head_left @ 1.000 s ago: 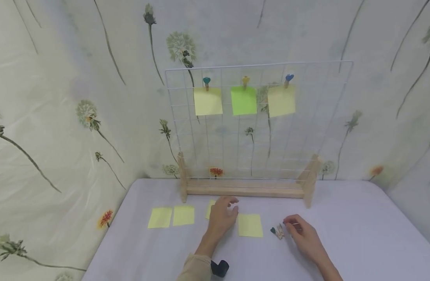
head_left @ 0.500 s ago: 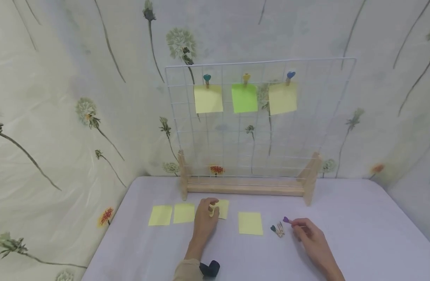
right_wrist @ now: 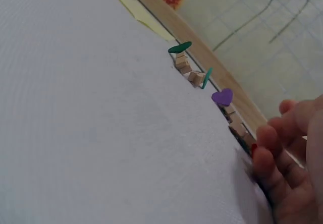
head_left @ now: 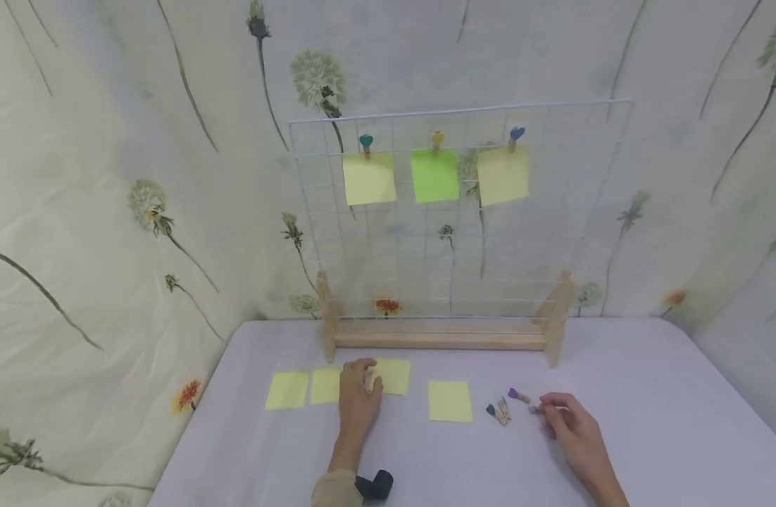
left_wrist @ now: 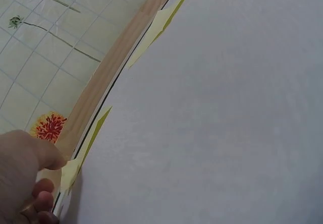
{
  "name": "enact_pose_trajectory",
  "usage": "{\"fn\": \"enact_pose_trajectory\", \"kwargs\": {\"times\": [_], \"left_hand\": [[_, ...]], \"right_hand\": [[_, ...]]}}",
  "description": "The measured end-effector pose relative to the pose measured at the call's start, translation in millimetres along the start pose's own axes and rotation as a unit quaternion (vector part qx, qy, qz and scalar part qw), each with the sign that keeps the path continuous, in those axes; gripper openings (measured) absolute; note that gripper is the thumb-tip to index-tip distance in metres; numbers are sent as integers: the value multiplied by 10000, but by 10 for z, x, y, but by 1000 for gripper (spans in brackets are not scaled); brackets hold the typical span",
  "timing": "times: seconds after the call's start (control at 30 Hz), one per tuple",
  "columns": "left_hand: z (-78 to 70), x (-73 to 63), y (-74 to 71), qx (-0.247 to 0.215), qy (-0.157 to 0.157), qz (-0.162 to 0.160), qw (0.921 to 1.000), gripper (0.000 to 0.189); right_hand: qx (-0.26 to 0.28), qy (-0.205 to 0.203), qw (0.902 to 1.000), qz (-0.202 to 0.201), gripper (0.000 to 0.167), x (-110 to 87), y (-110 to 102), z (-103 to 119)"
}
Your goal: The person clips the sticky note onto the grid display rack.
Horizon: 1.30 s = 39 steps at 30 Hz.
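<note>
My left hand (head_left: 358, 401), fingers loosely curved, is over the gap between two yellow sticky notes; its fingertips overlap the left edge of the nearer one, a yellow sticky note (head_left: 394, 378). In the left wrist view the fingers (left_wrist: 48, 154) are right at that note's edge. Over on the right, my right hand (head_left: 574, 426) pinches a small wooden clothespin (head_left: 536, 409); a bit of red shows at its fingertips in the right wrist view. Just left lies a clothespin with a purple heart (head_left: 513, 393), and beside it a couple of green-heart clothespins (right_wrist: 181, 57).
A white wire grid (head_left: 394, 239) on a wooden stand (head_left: 439, 340) rises behind. Three notes hang from it by heart clothespins, one a bright green note (head_left: 435, 176). More yellow notes lie on the table, including a separate yellow note (head_left: 450, 401) near the middle.
My left hand has moved left across the third note. The purple-heart clothespin, earlier at my right fingertips, now lies on the table, and the right hand has shifted slightly right with another clothespin.
</note>
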<state>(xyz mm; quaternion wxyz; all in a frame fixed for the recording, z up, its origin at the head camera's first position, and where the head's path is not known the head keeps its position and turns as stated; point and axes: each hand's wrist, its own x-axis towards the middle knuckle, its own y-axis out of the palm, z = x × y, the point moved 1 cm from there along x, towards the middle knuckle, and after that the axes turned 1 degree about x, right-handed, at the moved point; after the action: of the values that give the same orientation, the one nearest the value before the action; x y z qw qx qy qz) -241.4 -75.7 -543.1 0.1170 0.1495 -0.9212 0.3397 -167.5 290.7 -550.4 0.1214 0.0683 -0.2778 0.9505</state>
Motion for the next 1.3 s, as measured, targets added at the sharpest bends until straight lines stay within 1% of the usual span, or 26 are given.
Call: {"fn": "enact_pose_trajectory", "kwargs": {"times": [0.13, 0.2, 0.3, 0.4, 0.5, 0.6, 0.83, 0.93, 1.0, 1.1, 1.17, 1.3], "left_hand": [[41, -42, 11, 235, -175, -95, 9995, 34], [59, -55, 16, 247, -181, -144, 9994, 34], [82, -57, 26, 225, -83, -270, 9993, 33], [86, -52, 26, 190, -68, -280, 9994, 33], [72, -50, 25, 138, -156, -175, 9996, 32], [50, -47, 23, 54, -205, -136, 9997, 31], [44, 1, 12, -179, -255, -267, 9992, 30], [52, 11, 10, -354, -271, -311, 9985, 29], [62, 8, 14, -431, -315, -311, 9981, 28], [79, -6, 26, -436, -333, -306, 9980, 26], [87, -16, 37, -361, -312, -318, 9984, 25], [89, -29, 60, -171, -168, -288, 9993, 25]], "right_hand": [[-504, 80, 9978, -421, 19, -18, -9, -3], [-635, 58, 9968, -488, 20, -22, -4, -8], [-769, -16, 9961, -434, 22, -19, 11, -18], [-848, -20, 9958, -348, 23, -10, 22, -28], [-913, 47, 9952, -359, 23, 4, 22, -39], [-997, 75, 9942, -393, 24, 24, 21, -39], [-1150, 80, 9924, -434, 26, 57, 40, -5], [-1126, 13, 9921, -544, 26, 52, 36, 9], [-1147, -69, 9909, -706, 24, 47, 27, 6], [-1162, -81, 9888, -937, 22, 29, 7, -3], [-1307, -114, 9874, -888, 21, 28, 2, -11], [-1636, -241, 9851, -466, 24, 45, 11, -22]]}}
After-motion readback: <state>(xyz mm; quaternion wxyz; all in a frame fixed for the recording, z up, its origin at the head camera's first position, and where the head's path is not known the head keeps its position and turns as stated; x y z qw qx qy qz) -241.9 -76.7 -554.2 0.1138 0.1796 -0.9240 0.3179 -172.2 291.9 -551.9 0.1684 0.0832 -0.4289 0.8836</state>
